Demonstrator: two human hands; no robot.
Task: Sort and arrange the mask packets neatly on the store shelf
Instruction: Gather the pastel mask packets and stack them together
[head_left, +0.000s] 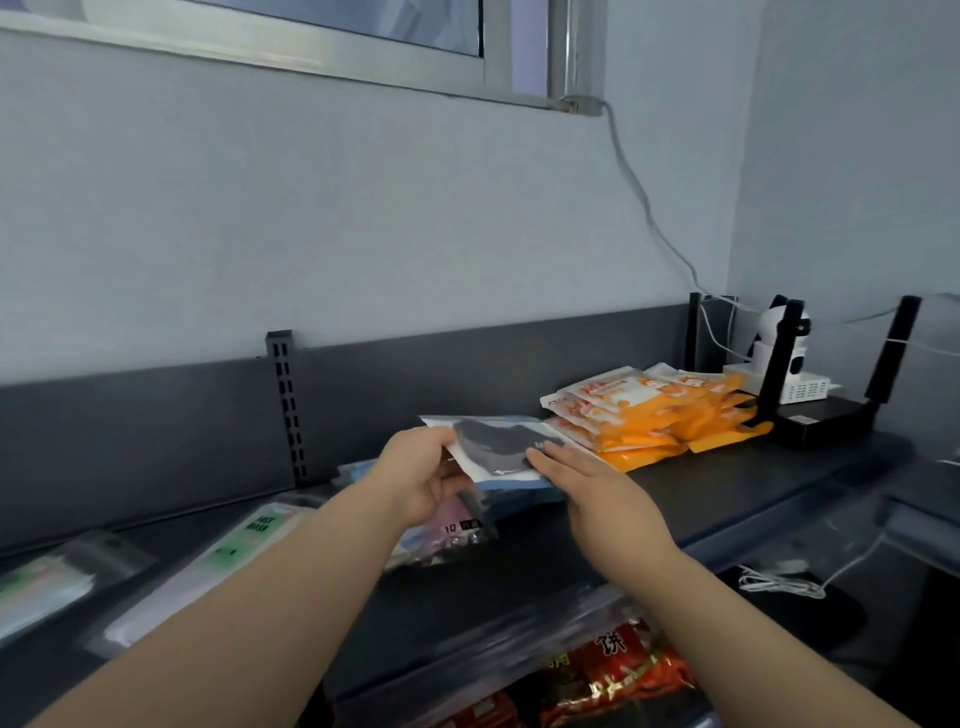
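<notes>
From the head camera: grips the grey-mask packet by its left end with the left hand, thumb on top. Lays the right hand flat, fingers straight, on its right end. Holds it over a blue stack mid-shelf, just beside the orange pile toward the back right corner. Risks sliding slick film off the stack toward the front edge if released askew, or nudging the orange pile over.

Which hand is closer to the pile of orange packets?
Right. The right hand lies flat on the grey mask packet, just left of the orange packets. The left hand grips that packet's other end, farther from the pile.
</notes>
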